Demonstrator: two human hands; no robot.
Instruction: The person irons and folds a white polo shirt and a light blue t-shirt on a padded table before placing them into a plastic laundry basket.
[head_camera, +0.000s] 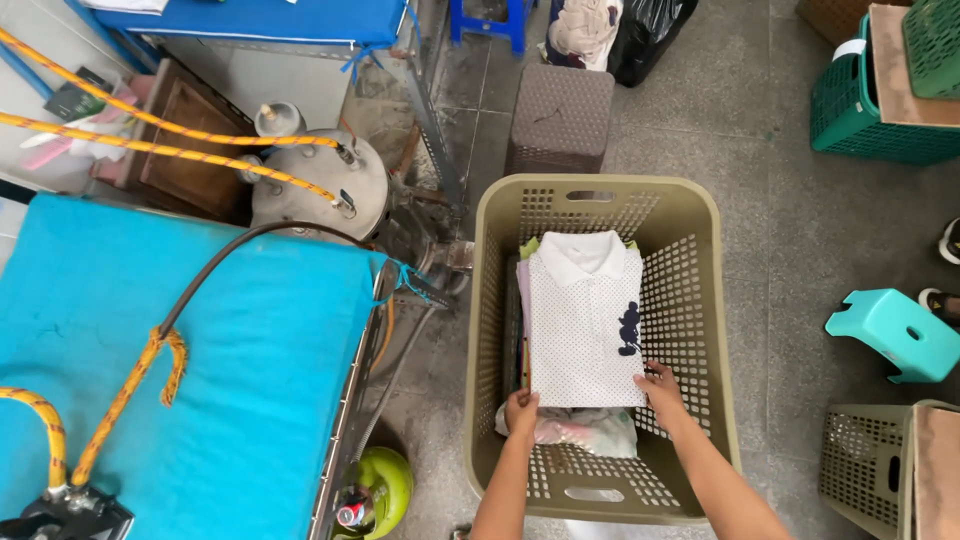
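Person is bending over a tan perforated laundry basket (700, 300) on the grey tile floor, both arms reaching down into it. Left hand (521, 411) is gripping the near left corner of a folded white polo shirt (585, 320), fingers closed over the hem so that little of them is showing. Right hand (661, 386) is resting on the near right corner, fingers spread a little and pressing flat on the cloth rather than pinching it. The shirt is lying collar away from the person, square on top of a stack of folded clothes in the middle of the basket, with a pale crumpled garment (590, 432) poking out below its near edge, between the two wrists. My judgement: handling it well here is asking for both corners kept level and the fold held taut, so the stack beneath is not getting dragged askew. Beside the basket a blue-covered ironing table (150, 330) is standing, hoses trailing across it, and a teal plastic stool (895, 335) is sitting well apart to the right.
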